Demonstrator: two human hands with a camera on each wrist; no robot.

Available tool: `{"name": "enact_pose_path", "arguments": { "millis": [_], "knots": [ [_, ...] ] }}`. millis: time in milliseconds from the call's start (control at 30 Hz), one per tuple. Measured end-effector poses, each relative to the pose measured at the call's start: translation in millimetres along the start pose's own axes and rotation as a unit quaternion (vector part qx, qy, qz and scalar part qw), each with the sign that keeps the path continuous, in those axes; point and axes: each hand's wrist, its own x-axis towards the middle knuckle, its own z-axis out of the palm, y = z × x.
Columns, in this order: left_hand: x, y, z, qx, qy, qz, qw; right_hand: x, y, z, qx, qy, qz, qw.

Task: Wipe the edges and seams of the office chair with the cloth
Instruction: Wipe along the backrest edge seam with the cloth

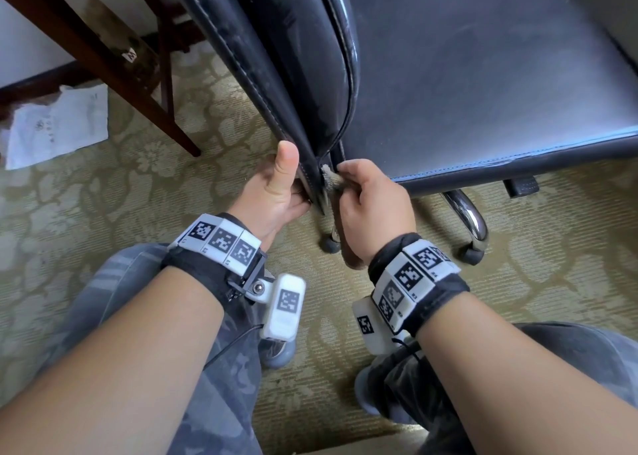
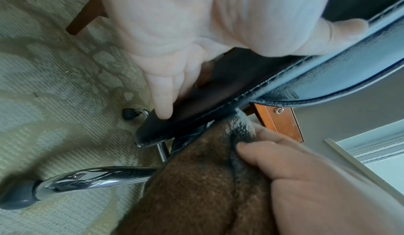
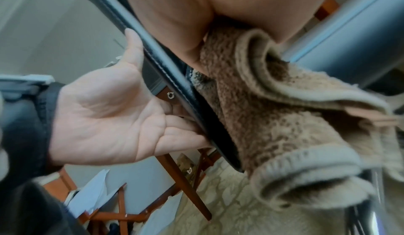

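Fingers of right hand (image 1: 374, 209) clamp brown cloth (image 3: 258, 110) against chair backrest (image 1: 297, 74); left hand (image 1: 276, 185) grips its edge.

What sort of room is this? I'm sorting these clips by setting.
Probably an office or hotel-style room: a black office chair on chrome legs with casters, patterned carpet, and a wooden desk leg with loose paper beside it.

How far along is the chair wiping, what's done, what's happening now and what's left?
Done: nothing can be confirmed as clean; the backrest side still shows pale dusty smears.
In hand: the left hand steadies the backrest's bottom corner, thumb up along the stitched edge, while the right hand presses the brown cloth against that corner's seam.
Left: the stitched seam higher up and the seat, whose top still looks dusty.
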Motion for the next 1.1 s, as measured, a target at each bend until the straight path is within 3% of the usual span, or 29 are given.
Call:
{"name": "enact_pose_path", "arguments": {
  "millis": [100, 233, 500, 700, 833, 1000, 1100],
  "knots": [
    [1, -3, 0, 0.0, -0.001, -0.004, 1.0, 1, -4, -7, 0.102, 0.06, 0.035, 0.992],
    [1, -3, 4, -0.017, 0.009, -0.001, 1.0, -3, -17, -11, 0.178, 0.113, -0.017, 0.977],
    [-3, -2, 7, -0.001, 0.009, -0.001, 1.0, 7, -15, -8, 0.193, 0.116, -0.016, 0.974],
    [-7, 4, 9, -0.009, -0.018, 0.008, 1.0, 11, -4, 1, 0.117, 0.055, 0.006, 0.992],
    [-6, 2, 6, 0.005, 0.013, 0.001, 1.0, 14, 3, -2, 0.066, 0.019, 0.037, 0.997],
    [-6, 2, 10, -0.002, 0.023, 0.01, 1.0, 12, -7, -11, 0.134, 0.083, 0.043, 0.987],
    [-6, 2, 11, -0.008, 0.022, 0.011, 1.0, 8, -11, 0, 0.138, 0.071, 0.01, 0.988]
  ]
}}
